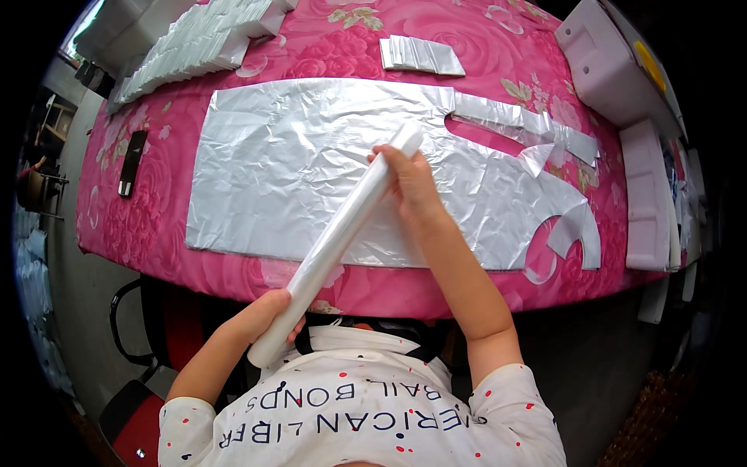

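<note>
A long white roll of smooth, shiny film (pixel 334 241) slants across in front of me, off the table's near edge at its lower end. My left hand (pixel 272 315) is closed around the lower part, close to my body. Higher up, my right hand (pixel 411 183) grips the roll just below its far end. Beneath that end a silvery, wrinkled plastic sheet (pixel 264 163) lies spread flat on the table. Its right side is cut into curved openings with strap-like strips (pixel 513 121), and one tip is folded over.
A pink flowered cloth (pixel 350 39) covers the table. Many folded silvery pieces (pixel 202 47) are stacked at far left, with a smaller stack (pixel 420 61) beyond the sheet. A narrow black object (pixel 132 163) lies at left. White boxes (pixel 607 70) stand at right; a red-seated chair (pixel 136 424) is at lower left.
</note>
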### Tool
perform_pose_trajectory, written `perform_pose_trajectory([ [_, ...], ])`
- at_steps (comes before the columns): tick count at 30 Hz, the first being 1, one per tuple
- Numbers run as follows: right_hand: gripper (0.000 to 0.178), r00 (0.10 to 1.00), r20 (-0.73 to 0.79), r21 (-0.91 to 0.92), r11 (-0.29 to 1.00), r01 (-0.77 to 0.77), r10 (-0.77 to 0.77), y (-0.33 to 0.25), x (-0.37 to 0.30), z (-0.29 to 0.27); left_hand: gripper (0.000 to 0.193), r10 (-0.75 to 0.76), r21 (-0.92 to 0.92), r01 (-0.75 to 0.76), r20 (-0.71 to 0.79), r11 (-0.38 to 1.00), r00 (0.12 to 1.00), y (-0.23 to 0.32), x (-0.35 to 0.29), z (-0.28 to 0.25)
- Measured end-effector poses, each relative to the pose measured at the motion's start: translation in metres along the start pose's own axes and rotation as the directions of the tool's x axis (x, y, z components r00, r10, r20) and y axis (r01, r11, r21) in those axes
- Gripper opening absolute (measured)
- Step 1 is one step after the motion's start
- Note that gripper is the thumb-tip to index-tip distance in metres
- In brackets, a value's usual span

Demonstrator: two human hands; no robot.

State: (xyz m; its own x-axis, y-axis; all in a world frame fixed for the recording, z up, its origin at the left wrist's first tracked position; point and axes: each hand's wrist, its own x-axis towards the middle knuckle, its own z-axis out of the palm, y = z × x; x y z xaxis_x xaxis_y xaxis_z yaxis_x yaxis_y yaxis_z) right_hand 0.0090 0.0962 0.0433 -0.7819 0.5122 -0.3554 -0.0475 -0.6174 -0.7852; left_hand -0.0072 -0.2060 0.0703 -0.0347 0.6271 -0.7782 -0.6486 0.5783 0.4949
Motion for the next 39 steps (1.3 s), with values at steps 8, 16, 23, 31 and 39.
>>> perform_pose_trajectory([
  [8,0.03,0.994,0.017,-0.409,0.907,0.104,-0.106,-0.044,0.019,-0.037,0.062,0.085,-0.043,-0.08,0.14,0.996,0.986,-0.037,-0.011,-0.016],
  [16,0.025,0.988,0.15,-0.632,0.772,0.06,0.046,-0.046,0.007,-0.031,0.068,0.12,-0.067,-0.11,0.184,0.992,0.975,-0.038,-0.012,-0.016],
  [23,0.025,0.914,0.269,-0.752,0.659,0.002,0.303,-0.055,0.003,-0.022,0.068,0.112,-0.099,-0.097,0.158,0.99,0.981,-0.049,-0.008,-0.018],
  [31,0.016,0.983,0.183,-0.736,0.663,0.136,0.002,-0.062,0.019,-0.055,0.035,0.059,0.138,-0.07,0.083,0.988,0.995,-0.044,-0.012,-0.02],
  [39,0.017,0.886,-0.159,-0.82,0.559,0.127,-0.435,-0.14,0.058,-0.203,0.052,-0.099,0.315,0.024,0.223,0.949,0.97,-0.042,-0.051,-0.075],
])
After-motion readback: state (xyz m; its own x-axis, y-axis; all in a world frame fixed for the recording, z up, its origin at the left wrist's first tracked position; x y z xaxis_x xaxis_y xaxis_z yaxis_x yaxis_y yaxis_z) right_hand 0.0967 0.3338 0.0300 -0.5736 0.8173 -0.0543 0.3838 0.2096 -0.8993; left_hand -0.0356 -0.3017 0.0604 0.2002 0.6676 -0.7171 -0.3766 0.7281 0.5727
